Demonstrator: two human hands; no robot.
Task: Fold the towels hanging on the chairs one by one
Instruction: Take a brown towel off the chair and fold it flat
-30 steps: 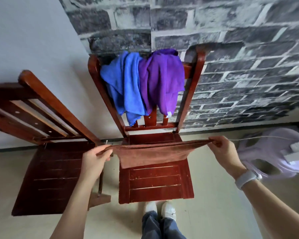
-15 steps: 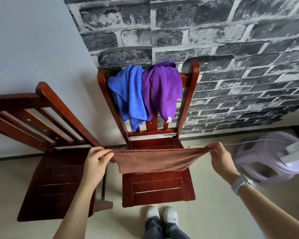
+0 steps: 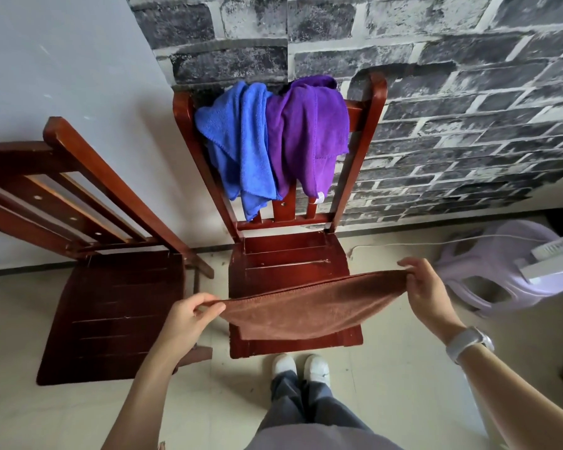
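Room: brick-patterned wall [image 3: 436, 92] behind, plain pale wall to the left, tiled floor [image 3: 403, 401] below.
Chairs: two wooden ones; the middle chair [image 3: 364, 151] faces the person, the left chair [image 3: 111, 313] stands just beside it with a bare back.
Towels: three counted: one brown towel [image 3: 306, 311] in the hands, one blue towel [image 3: 238, 147] and one purple towel [image 3: 309, 131] draped side by side, touching, over the middle chair's back.
Left hand [image 3: 186, 323]: thumb and fingers pinched on the brown towel's left corner.
Right hand [image 3: 426, 293]: pinched on the right corner, a watch [image 3: 468, 342] on that wrist.
Brown towel position: stretched between the hands above the front of the middle chair's seat, sagging, apparently already doubled.
Step in hand: folding the first towel, likely midway.
Next move: probably bring the two hands together for another fold, keeping edges aligned, then set it down.
Other: one lilac plastic stool [image 3: 501, 271] at right.
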